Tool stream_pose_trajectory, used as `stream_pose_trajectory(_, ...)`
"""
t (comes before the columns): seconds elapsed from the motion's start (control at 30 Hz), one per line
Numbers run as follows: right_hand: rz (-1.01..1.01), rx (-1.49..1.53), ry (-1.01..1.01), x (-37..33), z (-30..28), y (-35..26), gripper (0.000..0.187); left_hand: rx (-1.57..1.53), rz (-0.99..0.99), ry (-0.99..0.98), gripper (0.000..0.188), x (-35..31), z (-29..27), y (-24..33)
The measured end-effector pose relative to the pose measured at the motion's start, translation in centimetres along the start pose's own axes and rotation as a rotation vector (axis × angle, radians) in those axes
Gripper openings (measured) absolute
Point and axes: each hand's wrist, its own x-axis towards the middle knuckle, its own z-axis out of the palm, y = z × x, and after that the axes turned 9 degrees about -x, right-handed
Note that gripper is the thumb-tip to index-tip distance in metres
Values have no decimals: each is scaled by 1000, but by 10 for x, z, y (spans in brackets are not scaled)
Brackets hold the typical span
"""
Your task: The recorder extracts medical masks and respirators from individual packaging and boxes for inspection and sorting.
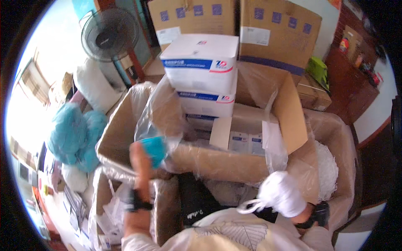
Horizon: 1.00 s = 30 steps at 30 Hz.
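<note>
My left hand, blurred, is raised at the near left corner of a large open cardboard box lined with clear plastic. It grips a flat teal bundle that looks like soft folded sheets; its exact kind does not show. To the right, just in front of the same box, my right hand holds a bulky white bundle with thin loops hanging from its left side. The white bundle hides most of the right hand's fingers. A dark band circles each wrist.
White cartons with blue stripes rise in a stack from the box. Smaller packs lie inside it. At near left stands a plastic-lined box; at right, a box holds white stringy material. A teal bagged bundle and a fan are left.
</note>
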Motion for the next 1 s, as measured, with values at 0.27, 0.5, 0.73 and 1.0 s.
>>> stream_pose_trajectory(0.27,385,265,251,27,-29,52,40,295,391,434,53,88,-130,3)
stream_pose_trajectory(0.5,443,400,89,38,2,62,32,460,653,567,49,108,-137,0)
stream_pose_trajectory(0.73,280,441,93,49,22,140,31,586,376,-1026,95,-61,132,-31)
stream_pose_trajectory(1.0,443,840,-92,1,-28,73,45,-299,-225,-311,23,-16,128,-92)
